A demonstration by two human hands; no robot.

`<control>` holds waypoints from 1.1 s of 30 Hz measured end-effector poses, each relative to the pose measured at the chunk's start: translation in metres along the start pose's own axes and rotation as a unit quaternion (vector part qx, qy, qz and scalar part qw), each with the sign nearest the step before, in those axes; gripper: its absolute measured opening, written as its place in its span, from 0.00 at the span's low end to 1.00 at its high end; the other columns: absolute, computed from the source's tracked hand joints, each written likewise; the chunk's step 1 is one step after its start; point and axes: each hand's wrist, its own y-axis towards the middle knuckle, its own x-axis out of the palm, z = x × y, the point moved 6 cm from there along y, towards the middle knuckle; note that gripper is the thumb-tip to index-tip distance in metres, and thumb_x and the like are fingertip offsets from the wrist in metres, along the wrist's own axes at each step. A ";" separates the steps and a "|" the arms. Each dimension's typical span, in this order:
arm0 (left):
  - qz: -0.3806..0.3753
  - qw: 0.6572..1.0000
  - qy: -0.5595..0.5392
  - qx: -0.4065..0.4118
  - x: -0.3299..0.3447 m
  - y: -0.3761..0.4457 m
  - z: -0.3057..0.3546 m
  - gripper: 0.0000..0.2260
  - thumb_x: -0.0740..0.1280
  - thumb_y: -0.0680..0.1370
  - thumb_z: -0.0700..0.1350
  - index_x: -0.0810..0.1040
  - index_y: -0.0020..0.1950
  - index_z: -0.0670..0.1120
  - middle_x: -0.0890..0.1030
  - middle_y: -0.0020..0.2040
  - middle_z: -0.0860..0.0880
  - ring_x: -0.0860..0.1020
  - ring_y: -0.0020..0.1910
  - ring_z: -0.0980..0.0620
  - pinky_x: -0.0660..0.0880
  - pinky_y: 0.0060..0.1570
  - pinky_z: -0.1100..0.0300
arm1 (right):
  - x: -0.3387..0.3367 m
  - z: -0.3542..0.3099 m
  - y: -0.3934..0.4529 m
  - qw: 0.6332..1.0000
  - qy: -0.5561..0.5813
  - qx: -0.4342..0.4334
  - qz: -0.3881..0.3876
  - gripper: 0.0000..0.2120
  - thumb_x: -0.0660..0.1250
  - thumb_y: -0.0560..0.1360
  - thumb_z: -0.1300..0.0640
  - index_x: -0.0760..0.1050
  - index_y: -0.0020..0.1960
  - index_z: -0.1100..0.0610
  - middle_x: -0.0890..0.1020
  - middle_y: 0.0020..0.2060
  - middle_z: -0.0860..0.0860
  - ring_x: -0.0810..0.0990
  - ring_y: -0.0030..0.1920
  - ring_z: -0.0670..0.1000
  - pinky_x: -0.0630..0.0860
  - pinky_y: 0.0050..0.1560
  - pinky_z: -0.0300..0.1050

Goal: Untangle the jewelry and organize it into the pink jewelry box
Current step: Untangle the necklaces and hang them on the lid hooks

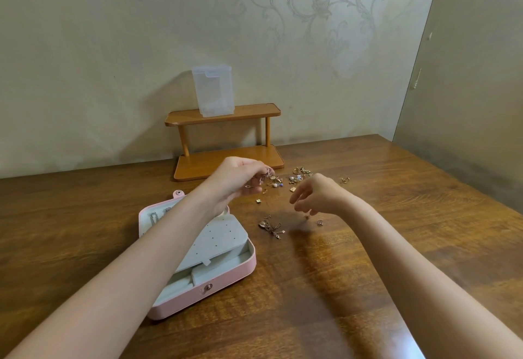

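The pink jewelry box (226, 275) lies open at the table's left, showing a grey perforated earring panel (218, 242) and chains in its lid. My left hand (236, 180) is raised above the box's far corner and pinches a small tangled piece of rose-gold jewelry (266, 175). My right hand (318, 196) hovers over the table with fingers loosely curled downward; whether a fine chain runs to it I cannot tell. A scatter of gold earrings and charms (297, 179) lies beyond both hands. A tangled chain with a pendant (270, 225) rests between box and right hand.
A small two-tier wooden shelf (223, 143) stands against the wall, carrying a clear plastic container (213, 90). Single earrings lie apart at the right: one (345, 180) far out, another (320, 222) by my right wrist. The wooden table (368, 274) ends at the wall on the right.
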 end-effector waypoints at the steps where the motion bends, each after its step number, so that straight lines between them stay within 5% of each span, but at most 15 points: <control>1: 0.000 1.000 -0.007 -0.001 0.000 0.000 0.001 0.07 0.64 0.78 0.40 0.82 0.44 0.44 0.79 0.43 0.46 0.75 0.43 0.53 0.78 0.41 0.63 | -0.002 -0.005 -0.001 1.000 0.021 -0.017 0.003 0.06 0.68 0.74 0.65 0.81 0.49 0.59 0.82 0.43 0.54 0.79 0.38 0.47 0.78 0.38 0.37; 6: -0.019 0.997 -0.069 0.004 -0.001 0.000 0.008 0.07 0.64 0.78 0.38 0.81 0.44 0.42 0.80 0.40 0.46 0.77 0.40 0.53 0.79 0.43 0.61 | -0.010 -0.033 -0.011 0.966 0.240 -0.096 -0.015 0.07 0.67 0.74 0.65 0.81 0.51 0.62 0.82 0.43 0.54 0.77 0.39 0.45 0.75 0.38 0.37; 15: -0.024 0.983 -0.179 0.022 -0.011 -0.003 0.017 0.07 0.62 0.78 0.36 0.79 0.45 0.39 0.81 0.39 0.43 0.80 0.40 0.50 0.79 0.45 0.60 | -0.009 -0.048 -0.014 0.919 0.369 -0.119 -0.073 0.04 0.66 0.74 0.68 0.79 0.47 0.63 0.81 0.37 0.52 0.75 0.36 0.46 0.72 0.35 0.35; 26: 0.007 0.966 -0.251 0.066 -0.025 -0.006 0.028 0.06 0.61 0.79 0.36 0.78 0.47 0.40 0.79 0.39 0.45 0.79 0.40 0.52 0.79 0.41 0.62 | -0.012 -0.064 -0.021 0.922 0.353 -0.134 -0.090 0.03 0.66 0.74 0.65 0.78 0.45 0.61 0.80 0.35 0.51 0.74 0.35 0.46 0.71 0.34 0.35; 33: 0.051 0.981 -0.176 0.066 -0.031 -0.004 0.018 0.06 0.62 0.79 0.36 0.79 0.47 0.41 0.80 0.44 0.44 0.79 0.44 0.50 0.80 0.39 0.63 | -0.003 -0.071 -0.018 0.964 0.220 -0.122 -0.091 0.07 0.68 0.75 0.62 0.78 0.51 0.63 0.81 0.36 0.52 0.75 0.32 0.44 0.72 0.33 0.34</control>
